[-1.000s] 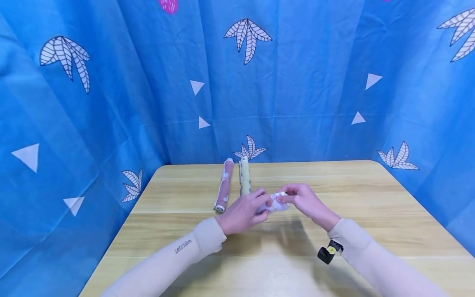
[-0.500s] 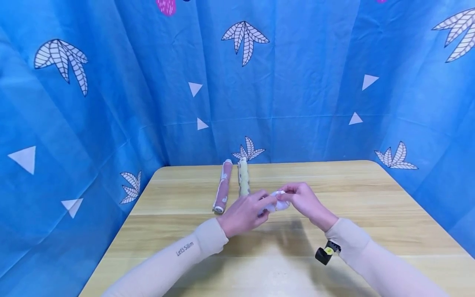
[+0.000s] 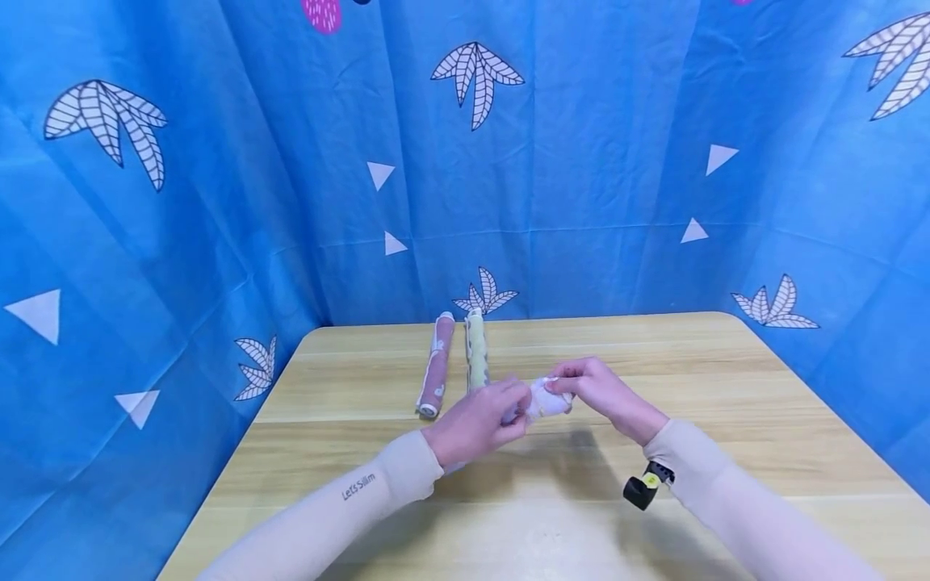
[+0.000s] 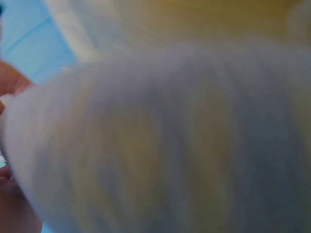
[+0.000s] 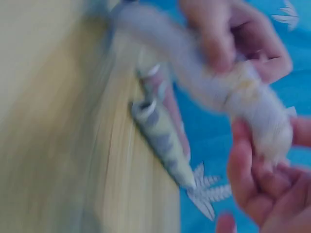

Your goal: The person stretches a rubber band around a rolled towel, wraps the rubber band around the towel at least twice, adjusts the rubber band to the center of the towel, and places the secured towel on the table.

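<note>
A pale lavender-white rolled towel (image 3: 546, 401) with yellowish marks is held in the air between both hands. My left hand (image 3: 479, 415) grips it along its length, fingers curled over it. At the far right end of the roll, my right hand (image 3: 603, 395) pinches it between thumb and fingers. In the right wrist view the towel (image 5: 194, 73) stretches as a long, soft, slightly bent roll past the left hand (image 5: 218, 39), blurred at its far end. Its blurred surface fills most of the left wrist view.
Behind the left hand, a pink rolled towel (image 3: 437, 367) and a yellow-green rolled towel (image 3: 477, 351) lie side by side on the wooden table (image 3: 349, 379). Patterned blue curtain (image 3: 603, 161) surrounds the table's back and sides. A black device (image 3: 639, 492) hangs at the right wrist.
My left fingers have curled in more, and the hands have drawn slightly apart, showing more towel between them. A pale bit of towel now shows below the left wrist. The other two rolls stay put.
</note>
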Motion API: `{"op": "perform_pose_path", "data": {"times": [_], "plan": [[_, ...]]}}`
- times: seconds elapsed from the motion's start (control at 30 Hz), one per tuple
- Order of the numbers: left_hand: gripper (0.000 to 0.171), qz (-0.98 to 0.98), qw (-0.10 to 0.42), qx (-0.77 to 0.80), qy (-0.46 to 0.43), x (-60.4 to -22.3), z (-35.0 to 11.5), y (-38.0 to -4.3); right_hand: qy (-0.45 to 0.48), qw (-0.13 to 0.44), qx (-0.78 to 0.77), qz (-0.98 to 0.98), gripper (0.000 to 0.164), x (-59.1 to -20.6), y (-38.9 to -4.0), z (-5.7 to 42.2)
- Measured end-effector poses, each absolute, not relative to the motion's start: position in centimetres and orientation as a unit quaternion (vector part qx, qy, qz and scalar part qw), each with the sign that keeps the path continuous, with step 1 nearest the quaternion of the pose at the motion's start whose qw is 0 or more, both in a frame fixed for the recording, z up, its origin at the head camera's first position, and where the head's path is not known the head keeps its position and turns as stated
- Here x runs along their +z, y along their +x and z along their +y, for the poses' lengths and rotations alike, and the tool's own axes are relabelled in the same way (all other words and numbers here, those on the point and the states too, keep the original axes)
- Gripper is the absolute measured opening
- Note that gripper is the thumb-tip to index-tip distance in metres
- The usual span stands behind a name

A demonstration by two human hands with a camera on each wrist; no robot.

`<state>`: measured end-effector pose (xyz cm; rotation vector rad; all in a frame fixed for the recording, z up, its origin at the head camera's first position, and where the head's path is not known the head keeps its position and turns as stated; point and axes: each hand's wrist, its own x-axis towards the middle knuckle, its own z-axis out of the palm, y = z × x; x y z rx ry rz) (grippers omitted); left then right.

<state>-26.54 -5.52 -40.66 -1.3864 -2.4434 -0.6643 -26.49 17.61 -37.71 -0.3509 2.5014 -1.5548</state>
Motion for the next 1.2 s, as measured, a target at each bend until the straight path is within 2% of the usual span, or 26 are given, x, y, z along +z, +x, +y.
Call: {"op": "perform_pose_path", "data": {"times": [0.1, 0.23, 0.37, 0.5, 0.57, 0.63, 0.8, 0.9, 1.07, 1.2], "plan": [[0.018, -0.848, 0.046, -0.307, -0.431, -40.2, -5.8, -26.4, -0.189, 0.065, -0.483, 0.853, 0.027, -37.9, -26.2, 18.4], [0.027, -0.833, -0.028, -0.388, -0.392, -39.6, -6.3, -26.7, -0.314, -0.017, -0.404, 0.859, 0.042, -37.9, -25.2, 19.0], [0.029, -0.809, -0.058, -0.437, -0.389, -39.4, -6.5, -26.9, -0.38, -0.091, -0.316, 0.865, 0.043, -37.6, -24.8, 18.9], [0.029, -0.797, -0.065, -0.454, -0.393, -39.4, -6.4, -26.6, -0.385, -0.108, -0.293, 0.869, 0.033, -37.7, -25.0, 18.8], [0.027, -0.798, -0.049, -0.44, -0.409, -39.4, -6.3, -26.4, -0.386, -0.106, -0.3, 0.866, 0.032, -37.9, -25.1, 18.8], [0.027, -0.808, -0.005, -0.396, -0.435, -39.6, -6.3, -26.2, -0.382, -0.106, -0.307, 0.865, 0.03, -38.0, -25.2, 18.8], [0.048, -0.82, 0.151, -0.255, -0.49, -40.1, -6.1, -25.9, -0.362, -0.098, -0.342, 0.862, 0.017, -38.2, -25.4, 18.5], [0.057, -0.81, 0.209, -0.214, -0.505, -40.1, -6.2, -25.9, -0.353, -0.094, -0.367, 0.855, 0.015, -38.0, -25.6, 18.4], [0.064, -0.801, 0.253, -0.149, -0.521, -39.7, -6.1, -26.0, -0.342, -0.109, -0.372, 0.856, 0.019, -38.1, -25.8, 18.3], [0.064, -0.811, 0.244, -0.097, -0.522, -39.5, -5.8, -26.1, -0.343, -0.118, -0.363, 0.858, 0.014, -38.5, -25.9, 18.2]]}}
